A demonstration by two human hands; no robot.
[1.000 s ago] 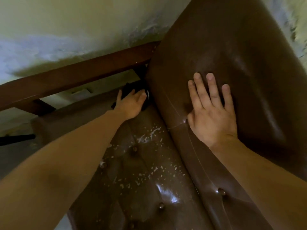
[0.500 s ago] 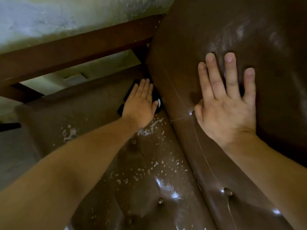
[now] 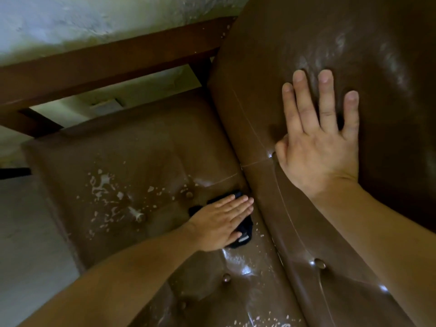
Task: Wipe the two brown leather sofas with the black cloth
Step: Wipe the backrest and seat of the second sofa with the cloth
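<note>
A brown leather sofa fills the view, with a buttoned seat cushion [image 3: 146,149] and a backrest [image 3: 295,43] rising on the right. White flecks and wet smears lie on the seat. My left hand [image 3: 219,223] lies flat on the black cloth [image 3: 243,237], pressing it onto the seat next to the crease where seat meets backrest. Most of the cloth is hidden under the palm. My right hand [image 3: 318,138] rests flat on the backrest, fingers spread, holding nothing.
A dark wooden armrest rail [image 3: 106,60] crosses behind the seat at the upper left, with a pale wall [image 3: 82,22] beyond it. Pale floor [image 3: 28,244] shows at the left of the sofa's edge.
My left hand has slid the black cloth along the crease from the seat's far corner toward me. The right hand has stayed pressed on the backrest.
</note>
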